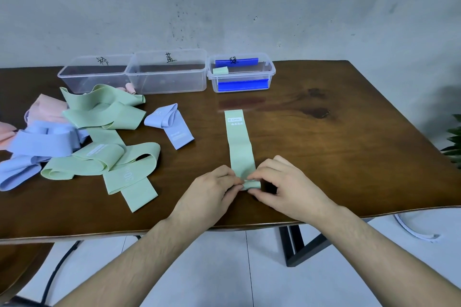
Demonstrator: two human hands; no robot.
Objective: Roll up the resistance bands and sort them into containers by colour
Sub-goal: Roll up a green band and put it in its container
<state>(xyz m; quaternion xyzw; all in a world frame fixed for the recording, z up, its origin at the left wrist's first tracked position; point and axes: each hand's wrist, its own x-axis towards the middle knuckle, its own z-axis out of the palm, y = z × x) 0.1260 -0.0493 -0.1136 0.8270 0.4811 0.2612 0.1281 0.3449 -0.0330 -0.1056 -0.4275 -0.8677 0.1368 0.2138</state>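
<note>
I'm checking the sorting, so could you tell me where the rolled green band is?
In the head view, the rolled green band sits in the rightmost container.

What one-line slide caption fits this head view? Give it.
Both hands, left hand and right hand, roll the near end of a flat pale green elastic resistance band on the brown wooden table.

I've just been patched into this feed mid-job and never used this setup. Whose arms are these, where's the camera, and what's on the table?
No machine here: the arms are a person's, filmed from a camera on their head, looking down. The left hand and right hand pinch the near end of a green band, just starting to roll it on the wooden table. A pile of loose bands, green, blue and pink, lies to the left. Three clear containers stand at the back; the right container already holds a rolled green band.
</note>
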